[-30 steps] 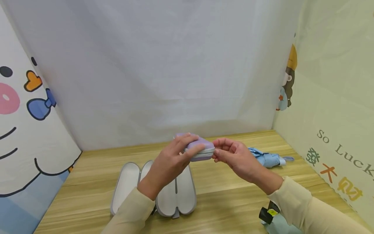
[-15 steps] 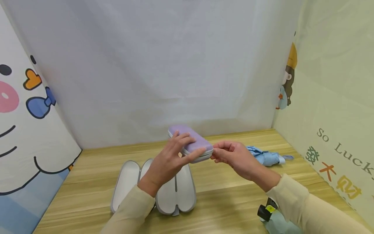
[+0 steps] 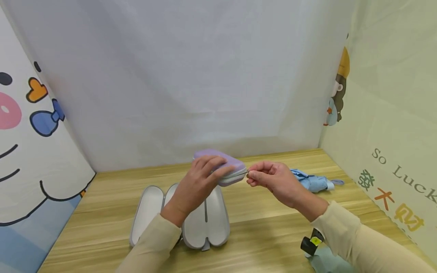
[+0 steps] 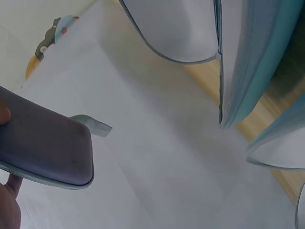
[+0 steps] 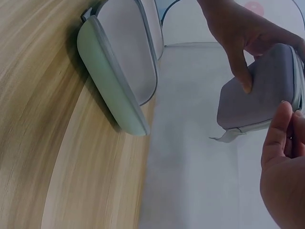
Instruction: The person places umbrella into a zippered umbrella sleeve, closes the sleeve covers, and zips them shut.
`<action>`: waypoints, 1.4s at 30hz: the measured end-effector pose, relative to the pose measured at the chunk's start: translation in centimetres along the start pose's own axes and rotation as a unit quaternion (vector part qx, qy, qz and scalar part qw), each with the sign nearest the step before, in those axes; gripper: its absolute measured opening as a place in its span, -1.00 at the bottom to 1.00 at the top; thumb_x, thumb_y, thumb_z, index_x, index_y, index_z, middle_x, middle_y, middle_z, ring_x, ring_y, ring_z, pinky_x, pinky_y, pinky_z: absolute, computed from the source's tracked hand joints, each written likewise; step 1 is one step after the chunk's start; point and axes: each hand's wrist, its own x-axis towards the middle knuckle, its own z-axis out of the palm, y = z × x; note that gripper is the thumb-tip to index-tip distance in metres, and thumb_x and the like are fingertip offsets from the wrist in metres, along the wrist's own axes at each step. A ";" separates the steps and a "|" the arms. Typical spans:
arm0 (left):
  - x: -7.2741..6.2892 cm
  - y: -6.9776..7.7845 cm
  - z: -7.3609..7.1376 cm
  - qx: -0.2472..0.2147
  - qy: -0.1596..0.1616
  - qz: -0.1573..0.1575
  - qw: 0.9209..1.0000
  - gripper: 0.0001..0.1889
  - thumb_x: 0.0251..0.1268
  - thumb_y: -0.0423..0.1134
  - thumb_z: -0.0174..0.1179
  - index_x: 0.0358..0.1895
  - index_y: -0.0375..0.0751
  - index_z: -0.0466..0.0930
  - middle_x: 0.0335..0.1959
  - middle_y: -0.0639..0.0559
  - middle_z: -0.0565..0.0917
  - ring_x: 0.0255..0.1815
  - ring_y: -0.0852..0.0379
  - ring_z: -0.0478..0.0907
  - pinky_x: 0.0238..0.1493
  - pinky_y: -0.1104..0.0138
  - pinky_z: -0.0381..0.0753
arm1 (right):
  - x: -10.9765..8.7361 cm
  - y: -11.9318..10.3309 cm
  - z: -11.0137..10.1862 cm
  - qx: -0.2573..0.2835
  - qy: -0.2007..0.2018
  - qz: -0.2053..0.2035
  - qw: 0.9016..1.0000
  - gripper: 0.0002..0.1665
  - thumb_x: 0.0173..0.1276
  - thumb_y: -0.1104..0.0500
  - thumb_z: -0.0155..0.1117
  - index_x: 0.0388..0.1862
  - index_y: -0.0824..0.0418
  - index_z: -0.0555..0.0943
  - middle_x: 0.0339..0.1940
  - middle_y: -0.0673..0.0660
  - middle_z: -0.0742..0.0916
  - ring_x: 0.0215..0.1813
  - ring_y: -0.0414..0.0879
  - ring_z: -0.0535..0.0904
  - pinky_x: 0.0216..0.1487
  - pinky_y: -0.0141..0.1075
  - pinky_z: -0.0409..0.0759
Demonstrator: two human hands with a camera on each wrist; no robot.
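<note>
A purple zippered case (image 3: 218, 161), closed and box-shaped with rounded ends, is held above the table, slightly tilted. My left hand (image 3: 194, 185) grips it from above, thumb along its near side. At its right end my right hand (image 3: 278, 184) pinches the small zipper pull between thumb and fingertips; the pull itself is mostly hidden. In the left wrist view a fabric tab (image 4: 95, 126) sticks out from the far end of the case. Below my left forearm lie open cases (image 3: 218, 220) with white linings; the right wrist view shows a pale green shell (image 5: 107, 76) on one.
A folded light blue umbrella (image 3: 314, 184) lies at the back right of the wooden table (image 3: 273, 242). Near the front right is a pale green item with a black part (image 3: 308, 246), partly hidden by my sleeve. Printed cloth walls (image 3: 385, 113) surround the table.
The purple case tilted up toward me, then levelled a little again. My right hand has drawn slightly away from the case's end, still pinching. The things on the table have not moved.
</note>
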 end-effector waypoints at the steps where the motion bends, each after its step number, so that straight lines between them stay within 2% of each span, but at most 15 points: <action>1: 0.0 0.0 0.0 0.001 0.000 -0.004 1.000 -0.11 0.03 -0.52 0.54 0.43 0.06 0.31 0.23 -0.07 0.50 0.19 -0.10 0.50 0.21 -0.02 0.54 | 0.0 0.0 0.0 0.000 -0.002 -0.003 1.000 -0.89 0.53 0.42 0.18 -0.11 0.33 0.65 -0.20 0.12 0.75 -0.18 -0.14 0.74 0.03 -0.27 0.70; 4: 0.2 0.1 -0.1 0.009 -0.001 -0.013 1.000 -0.12 0.02 -0.49 0.56 0.40 0.09 0.33 0.20 -0.06 0.51 0.16 -0.10 0.51 0.20 -0.03 0.53 | 0.0 0.0 -0.1 -0.001 -0.004 -0.008 1.000 -0.88 0.53 0.42 0.19 -0.12 0.31 0.66 -0.21 0.11 0.76 -0.19 -0.15 0.74 0.02 -0.28 0.70; 7: 0.3 0.2 -0.1 0.019 -0.001 -0.020 1.000 -0.16 0.06 -0.50 0.54 0.39 0.15 0.39 0.16 -0.05 0.53 0.12 -0.11 0.53 0.16 -0.04 0.54 | -0.1 0.0 0.0 -0.023 -0.006 -0.022 0.999 -0.91 0.52 0.41 0.22 -0.13 0.33 0.66 -0.22 0.10 0.77 -0.20 -0.15 0.74 0.01 -0.26 0.71; 11: 0.7 0.4 -0.1 0.032 -0.008 -0.046 0.998 -0.18 0.12 -0.51 0.49 0.39 0.25 0.44 0.12 -0.05 0.53 0.09 -0.14 0.53 0.08 -0.06 0.53 | -0.3 -0.1 0.5 -0.059 -0.006 -0.041 0.997 -0.91 0.51 0.37 0.26 -0.12 0.41 0.64 -0.24 0.11 0.78 -0.19 -0.12 0.75 -0.01 -0.23 0.72; 16: 1.2 0.8 0.3 0.053 -0.034 -0.075 0.995 -0.24 0.20 -0.47 0.46 0.39 0.32 0.48 0.06 -0.04 0.53 0.00 -0.11 0.52 0.02 -0.05 0.50 | -0.3 0.2 1.0 -0.067 0.000 -0.029 0.997 -0.83 0.50 0.35 0.28 -0.10 0.50 0.62 -0.24 0.17 0.78 -0.19 -0.10 0.75 0.00 -0.22 0.72; 20: 0.9 0.8 0.5 0.071 -0.046 -0.080 0.993 -0.32 0.18 -0.43 0.48 0.31 0.22 0.50 0.07 -0.02 0.54 0.01 -0.10 0.52 0.02 -0.01 0.50 | -0.1 0.8 0.6 -0.071 0.013 -0.015 0.997 -0.81 0.53 0.33 0.26 -0.09 0.52 0.60 -0.25 0.17 0.76 -0.19 -0.11 0.72 0.01 -0.24 0.71; 24: 0.5 0.6 0.7 0.081 -0.031 -0.077 0.993 -0.43 0.18 -0.40 0.48 0.19 0.13 0.48 0.10 -0.04 0.56 0.05 -0.11 0.54 0.11 -0.02 0.52 | 0.4 1.2 -0.3 -0.068 0.027 -0.008 0.997 -0.83 0.55 0.33 0.21 -0.09 0.50 0.57 -0.25 0.14 0.73 -0.19 -0.13 0.69 0.00 -0.27 0.71; 27: 0.4 0.5 0.9 0.082 -0.016 -0.070 0.994 -0.46 0.18 -0.40 0.48 0.17 0.13 0.53 0.08 -0.05 0.58 0.06 -0.11 0.57 0.12 -0.02 0.56 | 0.6 1.4 -0.6 -0.056 0.035 -0.001 0.998 -0.89 0.56 0.36 0.20 -0.11 0.45 0.58 -0.25 0.12 0.72 -0.19 -0.15 0.69 0.00 -0.29 0.70; 32: 0.8 0.8 1.1 0.109 -0.002 -0.068 0.992 -0.52 0.21 -0.36 0.50 0.14 0.13 0.59 0.04 -0.03 0.61 0.02 -0.10 0.61 -0.08 0.04 0.63 | 0.6 1.4 0.0 -0.036 0.044 0.000 0.998 -0.93 0.53 0.35 0.25 -0.14 0.37 0.63 -0.26 0.08 0.76 -0.19 -0.15 0.71 0.01 -0.26 0.71; 36: 1.2 1.3 1.2 0.133 -0.016 -0.083 0.987 -0.56 0.27 -0.35 0.45 0.14 0.14 0.60 0.04 -0.03 0.60 -0.02 -0.10 0.59 -0.24 0.06 0.56 | 0.8 1.3 0.6 -0.032 0.057 -0.003 0.998 -0.95 0.50 0.35 0.28 -0.16 0.34 0.67 -0.27 0.08 0.77 -0.21 -0.15 0.72 -0.01 -0.28 0.71; 39: 1.5 1.6 1.2 0.138 -0.034 -0.094 0.985 -0.59 0.33 -0.37 0.40 0.15 0.13 0.60 0.03 -0.02 0.60 -0.05 -0.10 0.59 -0.28 0.08 0.52 | 0.9 1.5 1.0 -0.031 0.073 -0.005 0.997 -0.95 0.48 0.36 0.30 -0.19 0.34 0.69 -0.28 0.09 0.78 -0.24 -0.16 0.72 -0.05 -0.30 0.72; 42: 1.6 1.8 1.2 0.147 -0.046 -0.096 0.983 -0.60 0.34 -0.37 0.39 0.17 0.10 0.61 0.04 0.01 0.62 -0.05 -0.08 0.60 -0.28 0.09 0.53 | 1.1 1.7 1.4 -0.045 0.077 -0.009 0.996 -0.90 0.47 0.36 0.32 -0.16 0.42 0.68 -0.28 0.12 0.77 -0.24 -0.15 0.71 -0.05 -0.28 0.72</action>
